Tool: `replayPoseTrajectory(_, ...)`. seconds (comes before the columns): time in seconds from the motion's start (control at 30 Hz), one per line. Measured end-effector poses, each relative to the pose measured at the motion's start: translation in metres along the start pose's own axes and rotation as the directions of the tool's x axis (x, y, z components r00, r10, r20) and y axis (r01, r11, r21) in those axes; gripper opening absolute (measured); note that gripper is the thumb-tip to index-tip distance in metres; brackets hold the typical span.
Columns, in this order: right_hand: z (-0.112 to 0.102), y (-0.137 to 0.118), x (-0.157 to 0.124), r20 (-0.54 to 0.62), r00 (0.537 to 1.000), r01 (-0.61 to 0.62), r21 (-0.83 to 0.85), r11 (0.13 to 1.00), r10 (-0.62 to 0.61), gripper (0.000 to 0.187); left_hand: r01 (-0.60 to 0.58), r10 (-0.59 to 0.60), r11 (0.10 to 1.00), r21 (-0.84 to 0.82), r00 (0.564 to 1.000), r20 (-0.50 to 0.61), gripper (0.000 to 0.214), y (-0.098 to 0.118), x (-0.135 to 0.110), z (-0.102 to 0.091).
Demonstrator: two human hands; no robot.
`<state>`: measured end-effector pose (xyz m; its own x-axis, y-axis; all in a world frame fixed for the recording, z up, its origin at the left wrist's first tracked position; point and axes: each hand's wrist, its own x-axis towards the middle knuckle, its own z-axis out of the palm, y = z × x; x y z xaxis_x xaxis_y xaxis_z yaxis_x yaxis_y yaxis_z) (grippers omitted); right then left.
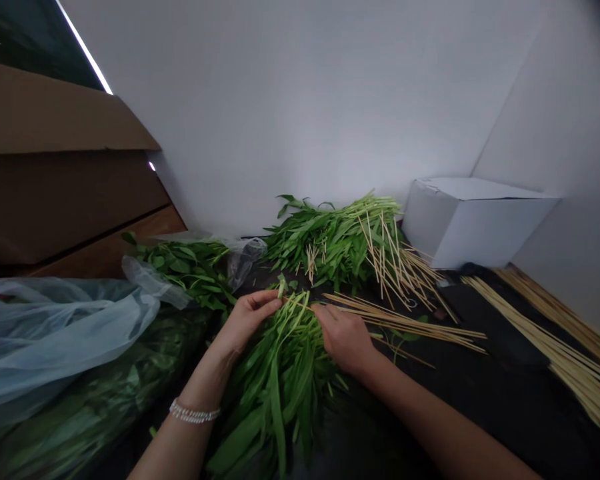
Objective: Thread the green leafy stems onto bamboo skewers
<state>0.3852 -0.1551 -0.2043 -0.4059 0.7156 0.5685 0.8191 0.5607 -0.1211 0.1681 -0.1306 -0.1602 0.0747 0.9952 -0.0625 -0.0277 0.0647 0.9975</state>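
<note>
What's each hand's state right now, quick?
Left hand: shut, pinching the green stems at their tips.
Right hand: curled over the same stems; grip cannot be told.

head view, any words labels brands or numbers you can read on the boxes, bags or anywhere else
None: no readable text shows anywhere. The white box, the cardboard box, the plastic bag and the bundle of greens all show plain surfaces with no print, label or tag.
</note>
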Motion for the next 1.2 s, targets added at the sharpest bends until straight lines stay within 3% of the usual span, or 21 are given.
replayPoseTrajectory(0.47,0.0010,-0.0003,-0.0003,-0.002,1.000,-0.004,-0.014,1.000,0.004,0.038,-0.027,0.033,0.995,0.094,0.998,-0.060,0.045,0.0038,-0.0015,0.0034)
replayPoseTrajectory(0.63,0.0033,-0.0012,-0.0020,0.005,1.000,0.010,-0.009,1.000,-0.010,0.040,-0.004,0.005,0.994,0.111,1.000,-0.012,0.044,0.0017,-0.0009,0.0028)
replayPoseTrajectory(1.07,0.0084,0.0002,-0.0038,0.005,1.000,0.014,-0.005,1.000,-0.014,0.041,0.104,-0.104,0.995,0.010,0.995,0.007,0.042,-0.0035,-0.0013,0.0062)
replayPoseTrajectory(1.2,0.0080,-0.0013,-0.0035,-0.019,0.999,0.041,0.012,0.999,-0.041,0.041,0.083,-0.083,0.997,0.002,0.997,0.003,0.039,-0.0015,-0.0026,0.0062)
